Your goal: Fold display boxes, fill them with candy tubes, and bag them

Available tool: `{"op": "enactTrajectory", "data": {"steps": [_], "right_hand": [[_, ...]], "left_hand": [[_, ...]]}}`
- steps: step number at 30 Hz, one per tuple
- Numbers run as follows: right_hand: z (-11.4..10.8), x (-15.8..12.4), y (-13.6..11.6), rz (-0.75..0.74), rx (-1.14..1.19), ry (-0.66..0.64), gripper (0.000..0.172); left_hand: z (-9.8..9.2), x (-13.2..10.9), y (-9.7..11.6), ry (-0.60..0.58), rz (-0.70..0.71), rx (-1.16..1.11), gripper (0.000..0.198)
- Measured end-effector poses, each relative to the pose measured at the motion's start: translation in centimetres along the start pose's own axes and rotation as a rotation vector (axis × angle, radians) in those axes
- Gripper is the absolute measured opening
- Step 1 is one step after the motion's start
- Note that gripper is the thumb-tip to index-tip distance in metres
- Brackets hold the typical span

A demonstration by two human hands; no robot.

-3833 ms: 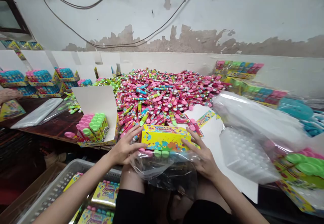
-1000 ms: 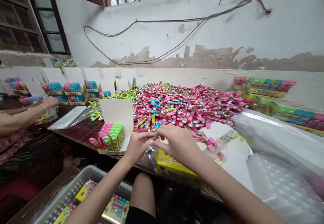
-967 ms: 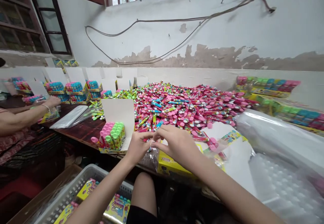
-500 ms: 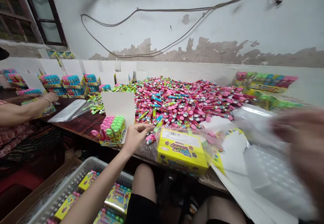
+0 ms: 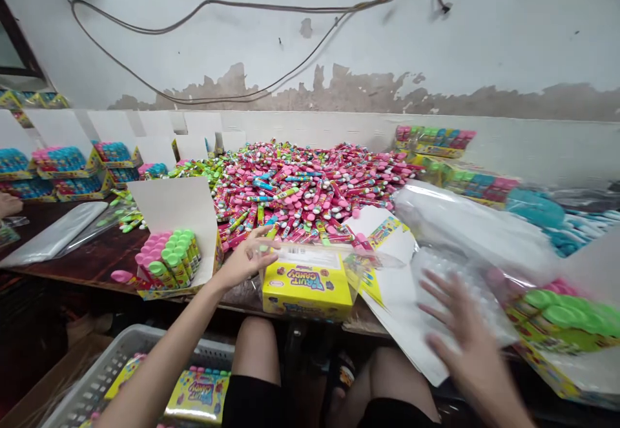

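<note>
A yellow candy box point(image 5: 307, 286) in loose clear plastic lies at the table's front edge. My left hand point(image 5: 249, 257) is at its left end, thumb and fingers closed on the plastic film. Over the bubble-textured clear plastic point(image 5: 455, 286) on the right, my right hand point(image 5: 458, 325) is spread, blurred by motion, with nothing visible in it. Flat white and yellow cartons point(image 5: 387, 286) lie between the box and that plastic. Left of my left hand stands an open display box point(image 5: 179, 205) of pink-capped and green-capped candy tubes.
A big heap of candy tubes point(image 5: 310, 189) lies behind the box. Filled boxes point(image 5: 68, 163) and a clear bag stack point(image 5: 58, 231) are at left. A grey basket point(image 5: 130, 337) sits below. Another open box point(image 5: 557, 344) is at right; a person's hand point(image 5: 10, 204) shows far left.
The view has turned right. My right hand has moved inward and down from the right edge, now spread over the bubble-textured plastic. My left hand has come against the plastic at the box's left end.
</note>
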State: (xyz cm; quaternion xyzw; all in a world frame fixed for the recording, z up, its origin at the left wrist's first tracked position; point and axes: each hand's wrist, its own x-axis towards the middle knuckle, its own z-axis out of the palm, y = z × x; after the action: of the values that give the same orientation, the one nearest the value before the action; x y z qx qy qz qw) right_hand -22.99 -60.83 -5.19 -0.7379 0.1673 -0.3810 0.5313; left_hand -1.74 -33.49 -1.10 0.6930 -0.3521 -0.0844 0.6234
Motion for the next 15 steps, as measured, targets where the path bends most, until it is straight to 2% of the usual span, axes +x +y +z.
{"op": "enactTrajectory", "data": {"steps": [1, 2, 4, 5, 6, 8, 12, 15], "right_hand": [[0.9, 0.4, -0.3, -0.017, 0.047, -0.077, 0.095], [2.1, 1.1, -0.6, -0.034, 0.087, -0.168, 0.092], [5.1, 3.5, -1.2, -0.042, 0.135, -0.300, 0.064], [6.5, 4.8, -1.4, -0.024, 0.148, -0.322, 0.050], [7.8, 6.0, -1.4, 0.007, 0.170, -0.324, 0.043], [9.5, 7.7, -0.9, 0.114, 0.257, -0.293, 0.044], [10.1, 8.2, 1.0, 0.352, 0.426, -0.264, 0.046], [9.9, 8.3, 1.8, 0.408, 0.401, -0.251, 0.038]], "left_hand": [[0.5, 0.4, -0.5, 0.017, -0.005, -0.038, 0.014], [1.0, 0.7, -1.0, 0.026, -0.016, -0.084, 0.016], [2.0, 1.3, -2.0, 0.047, -0.033, -0.182, 0.023], [2.4, 1.5, -2.5, 0.058, -0.036, -0.225, 0.025], [2.8, 1.6, -2.9, 0.070, -0.036, -0.256, 0.026], [3.5, 1.8, -3.6, 0.125, -0.022, -0.263, 0.029], [4.4, 1.8, -4.4, 0.294, 0.034, -0.182, 0.032], [4.6, 2.1, -5.0, 0.421, 0.024, -0.212, 0.035]]}}
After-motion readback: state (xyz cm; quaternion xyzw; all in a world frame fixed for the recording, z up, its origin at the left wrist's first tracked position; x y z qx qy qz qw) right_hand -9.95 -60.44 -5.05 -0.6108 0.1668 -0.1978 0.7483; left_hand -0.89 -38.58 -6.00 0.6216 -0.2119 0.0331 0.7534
